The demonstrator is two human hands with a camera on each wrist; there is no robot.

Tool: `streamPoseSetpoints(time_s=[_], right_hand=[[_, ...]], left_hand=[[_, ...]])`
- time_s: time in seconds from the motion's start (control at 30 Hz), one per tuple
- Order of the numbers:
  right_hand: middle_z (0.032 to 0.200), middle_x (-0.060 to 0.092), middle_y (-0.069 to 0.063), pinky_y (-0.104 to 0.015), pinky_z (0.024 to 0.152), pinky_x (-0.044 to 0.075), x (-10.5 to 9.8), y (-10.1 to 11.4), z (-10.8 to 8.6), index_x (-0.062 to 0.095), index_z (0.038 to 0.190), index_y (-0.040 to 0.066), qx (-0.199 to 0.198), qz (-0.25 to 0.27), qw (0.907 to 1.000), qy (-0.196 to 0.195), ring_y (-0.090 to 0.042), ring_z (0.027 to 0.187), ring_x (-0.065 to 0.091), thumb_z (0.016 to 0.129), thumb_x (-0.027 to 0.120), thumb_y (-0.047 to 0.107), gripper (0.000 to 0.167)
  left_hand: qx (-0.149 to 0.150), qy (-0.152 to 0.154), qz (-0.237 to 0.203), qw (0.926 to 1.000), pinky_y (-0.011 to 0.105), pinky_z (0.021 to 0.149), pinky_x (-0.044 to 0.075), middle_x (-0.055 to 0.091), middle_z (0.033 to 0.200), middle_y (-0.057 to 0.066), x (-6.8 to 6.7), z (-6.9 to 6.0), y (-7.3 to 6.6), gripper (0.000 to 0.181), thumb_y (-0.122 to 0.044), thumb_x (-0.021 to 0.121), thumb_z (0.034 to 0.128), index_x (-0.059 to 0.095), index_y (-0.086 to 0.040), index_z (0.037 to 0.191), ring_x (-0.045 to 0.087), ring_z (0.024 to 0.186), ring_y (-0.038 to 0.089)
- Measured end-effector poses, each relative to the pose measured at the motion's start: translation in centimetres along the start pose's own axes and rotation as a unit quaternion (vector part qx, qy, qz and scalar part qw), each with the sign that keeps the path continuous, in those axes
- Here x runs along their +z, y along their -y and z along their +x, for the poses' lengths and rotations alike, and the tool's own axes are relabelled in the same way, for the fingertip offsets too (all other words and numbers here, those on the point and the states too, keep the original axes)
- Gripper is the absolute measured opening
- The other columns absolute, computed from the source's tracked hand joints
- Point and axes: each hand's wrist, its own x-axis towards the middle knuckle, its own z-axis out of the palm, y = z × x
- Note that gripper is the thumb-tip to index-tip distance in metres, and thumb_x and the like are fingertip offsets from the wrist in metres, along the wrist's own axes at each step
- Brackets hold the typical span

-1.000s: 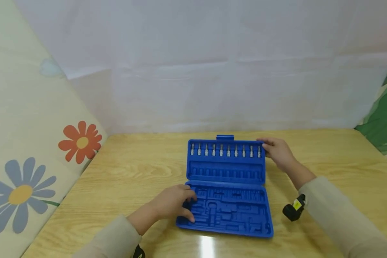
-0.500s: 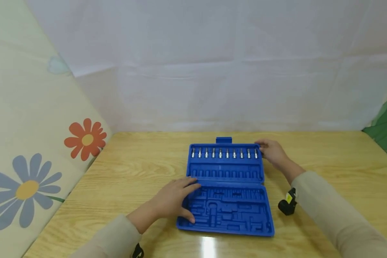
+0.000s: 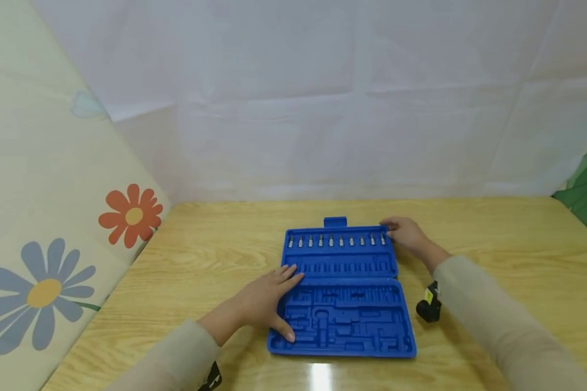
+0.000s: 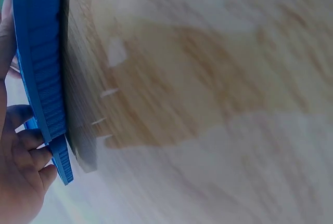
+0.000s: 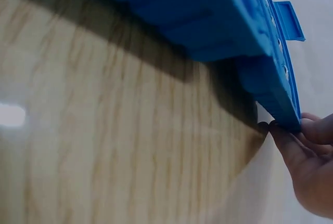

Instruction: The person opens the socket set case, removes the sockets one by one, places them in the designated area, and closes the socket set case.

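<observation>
A blue case (image 3: 342, 279) lies unfolded on the table, its moulded lower half flat and its lid tilted back. Several silver bits (image 3: 341, 240) stand in a row along the lid's far edge. My left hand (image 3: 261, 304) rests with spread fingers on the case's left side, thumb on the lower half and fingertips near the hinge; in the left wrist view the hand (image 4: 23, 167) touches the blue edge (image 4: 41, 63). My right hand (image 3: 411, 239) pinches the lid's far right corner, as the hand (image 5: 312, 156) in the right wrist view also does.
The wooden table (image 3: 200, 244) extends on both sides of the case. Behind it hangs a pale cloth (image 3: 274, 146), with flower-printed fabric (image 3: 29, 179) at the left. Black wrist cameras sit by both sleeves. A latch tab (image 3: 335, 221) projects from the lid.
The lid has tipped farther down and back, its far edge lower in the head view. My right hand has moved with it, and my left fingers have stretched toward the hinge.
</observation>
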Motion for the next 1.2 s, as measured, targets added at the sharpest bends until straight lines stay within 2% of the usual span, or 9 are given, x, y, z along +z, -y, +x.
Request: streamPoseSetpoints(time_s=[0.2, 0.37, 0.47, 0.63, 0.87, 1.0, 1.2], right_hand=[[0.119, 0.044, -0.027, -0.042, 0.084, 0.039, 0.0, 0.0, 0.5, 0.045, 0.118, -0.01, 0.002, -0.043, 0.999, -0.007, -0.037, 0.108, 0.041, 0.085, 0.041, -0.01, 0.033], [0.117, 0.046, -0.025, -0.045, 0.086, 0.036, 0.0, 0.0, 0.7, 0.047, 0.116, -0.007, 0.009, -0.067, 0.9977, -0.002, -0.036, 0.109, 0.041, 0.084, 0.042, -0.008, 0.032], [0.113, 0.049, -0.025, -0.045, 0.085, 0.036, 0.0, 0.3, 0.6, 0.051, 0.11, -0.008, -0.003, -0.096, 0.9954, -0.001, -0.037, 0.106, 0.043, 0.083, 0.044, -0.008, 0.028], [0.101, 0.055, -0.024, -0.043, 0.08, 0.04, 0.1, 0.6, 0.4, 0.057, 0.097, -0.009, -0.025, -0.179, 0.9835, 0.0, -0.034, 0.096, 0.049, 0.082, 0.046, -0.005, 0.019], [0.104, 0.055, -0.024, -0.043, 0.082, 0.04, 0.4, 1.1, 0.6, 0.057, 0.101, -0.011, -0.025, -0.248, 0.9683, 0.022, -0.035, 0.099, 0.049, 0.082, 0.045, -0.004, 0.024], [0.103, 0.055, -0.024, -0.042, 0.081, 0.041, 0.6, 1.3, 0.7, 0.057, 0.101, -0.011, -0.022, -0.261, 0.9645, 0.031, -0.034, 0.097, 0.05, 0.08, 0.045, -0.005, 0.025], [0.105, 0.053, -0.021, -0.041, 0.081, 0.041, 0.2, 1.5, 0.6, 0.055, 0.104, -0.007, 0.018, -0.224, 0.9739, 0.032, -0.032, 0.097, 0.049, 0.082, 0.045, -0.004, 0.024]], left_hand=[[-0.005, 0.002, -0.009, 0.9999, 0.045, 0.098, 0.02, 0.017, 0.14, 0.016, -0.1, -0.1, -0.2, 0.112, -0.068, 0.062, 0.0518, 0.024, -0.008, 0.137, 0.013, 0.127, 0.032], [-0.005, 0.002, -0.007, 1.0, 0.044, 0.098, 0.02, 0.018, 0.14, 0.016, -0.3, -0.1, -0.2, 0.111, -0.068, 0.062, 0.0522, 0.024, -0.007, 0.137, 0.014, 0.127, 0.032], [-0.007, 0.004, -0.006, 0.9999, 0.044, 0.098, 0.021, 0.018, 0.14, 0.015, -0.3, -0.1, -0.1, 0.111, -0.068, 0.062, 0.0522, 0.024, -0.007, 0.137, 0.014, 0.127, 0.031], [-0.003, 0.007, -0.003, 1.0, 0.045, 0.098, 0.021, 0.018, 0.14, 0.015, -0.2, 0.0, 0.0, 0.111, -0.068, 0.062, 0.0524, 0.024, -0.007, 0.137, 0.014, 0.127, 0.031], [-0.009, 0.009, 0.007, 0.9999, 0.044, 0.097, 0.023, 0.02, 0.14, 0.014, -0.3, 0.0, -0.1, 0.111, -0.069, 0.061, 0.0516, 0.025, -0.008, 0.137, 0.016, 0.127, 0.03], [-0.02, 0.011, 0.012, 0.9997, 0.044, 0.096, 0.025, 0.021, 0.14, 0.013, -0.4, 0.0, -0.2, 0.111, -0.069, 0.062, 0.0503, 0.026, -0.01, 0.137, 0.018, 0.126, 0.03], [-0.027, 0.01, 0.01, 0.9995, 0.044, 0.095, 0.027, 0.022, 0.139, 0.013, -0.5, 0.3, -0.4, 0.112, -0.07, 0.062, 0.0483, 0.027, -0.01, 0.136, 0.019, 0.126, 0.03]])
